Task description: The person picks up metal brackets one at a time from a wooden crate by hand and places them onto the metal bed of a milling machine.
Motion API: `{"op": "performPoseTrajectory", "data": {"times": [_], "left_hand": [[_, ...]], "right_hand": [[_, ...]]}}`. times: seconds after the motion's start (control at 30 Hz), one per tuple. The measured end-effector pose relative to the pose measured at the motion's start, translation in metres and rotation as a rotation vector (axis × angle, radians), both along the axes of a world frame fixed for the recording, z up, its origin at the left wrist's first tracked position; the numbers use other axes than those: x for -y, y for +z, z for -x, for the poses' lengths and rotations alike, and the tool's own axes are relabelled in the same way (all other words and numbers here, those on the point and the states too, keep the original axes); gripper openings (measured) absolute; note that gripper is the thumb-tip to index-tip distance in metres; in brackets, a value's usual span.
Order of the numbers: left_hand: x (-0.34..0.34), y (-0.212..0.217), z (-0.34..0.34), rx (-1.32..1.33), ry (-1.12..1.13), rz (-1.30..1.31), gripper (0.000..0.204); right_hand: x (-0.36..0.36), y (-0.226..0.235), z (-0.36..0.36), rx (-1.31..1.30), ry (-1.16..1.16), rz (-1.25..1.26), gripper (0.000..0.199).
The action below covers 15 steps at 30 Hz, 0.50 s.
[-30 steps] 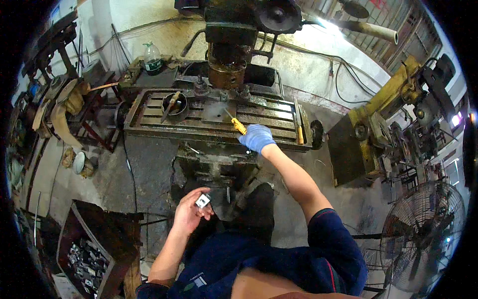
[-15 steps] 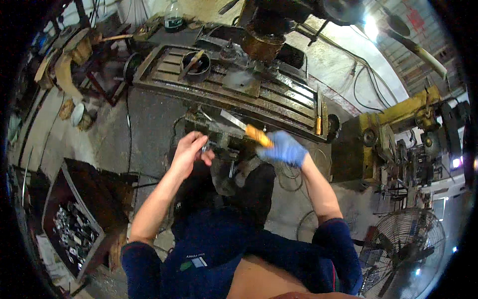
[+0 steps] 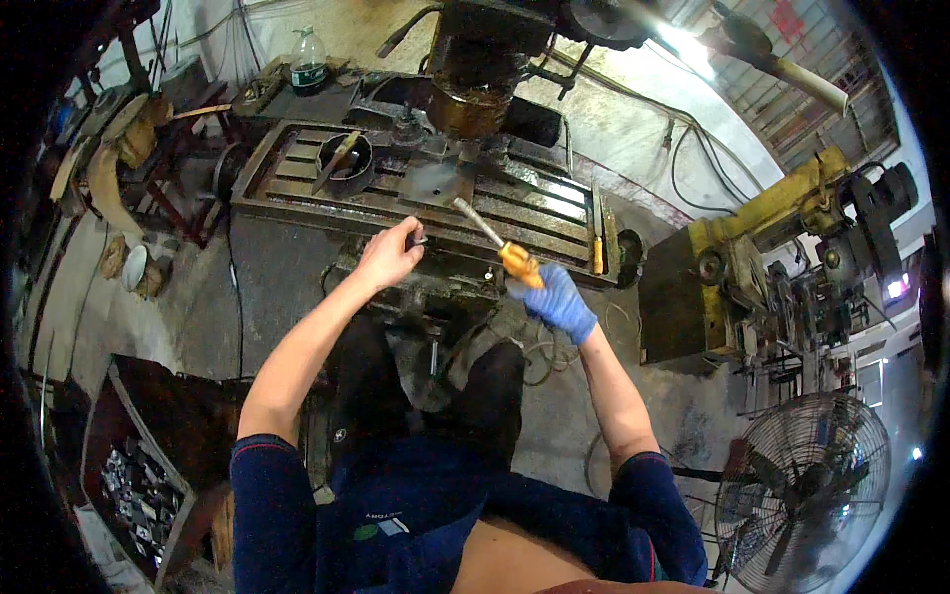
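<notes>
My bare left hand is closed, pinching a small metal part at the front edge of the slotted machine table. Most of that part is hidden by the fingers. A blue glove covers my right hand, which is wrapped round the yellow handle of a file. Its grey blade points up and left over the table, apart from the small part. A vise sits low in front of the table, partly in shadow, below my left hand.
On the table stand a round pot with a brush-like tool in it and, at the right, another yellow-handled file. The machine head hangs above. A bin of metal parts is at lower left, a caged fan at lower right.
Both hands have moved up and away from me; my left hand has gone from over the vise to the table's front edge. The file has turned, its blade now pointing more steeply upward.
</notes>
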<state>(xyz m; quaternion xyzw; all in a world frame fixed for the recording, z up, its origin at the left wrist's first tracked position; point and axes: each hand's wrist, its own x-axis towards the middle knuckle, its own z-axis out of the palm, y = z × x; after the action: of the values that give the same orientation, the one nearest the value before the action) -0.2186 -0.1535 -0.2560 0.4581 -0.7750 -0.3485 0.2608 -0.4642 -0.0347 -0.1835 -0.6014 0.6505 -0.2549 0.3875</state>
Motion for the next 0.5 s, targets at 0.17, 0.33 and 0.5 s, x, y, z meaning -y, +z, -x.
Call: {"op": "performPoseTrajectory", "data": {"times": [0.17,0.33,0.5], "left_hand": [[0.042,0.022,0.019,0.116,-0.047,0.275,0.022],[0.074,0.030,0.036,0.105,0.043,0.410,0.018],[0.101,0.010,0.044,0.357,0.069,0.505,0.020]], "right_hand": [[0.059,-0.076,0.023,0.306,-0.076,0.219,0.027],[0.059,-0.136,0.021,0.128,-0.237,0.158,0.039],[0.024,-0.158,0.019,-0.070,-0.377,0.314,0.043]]}}
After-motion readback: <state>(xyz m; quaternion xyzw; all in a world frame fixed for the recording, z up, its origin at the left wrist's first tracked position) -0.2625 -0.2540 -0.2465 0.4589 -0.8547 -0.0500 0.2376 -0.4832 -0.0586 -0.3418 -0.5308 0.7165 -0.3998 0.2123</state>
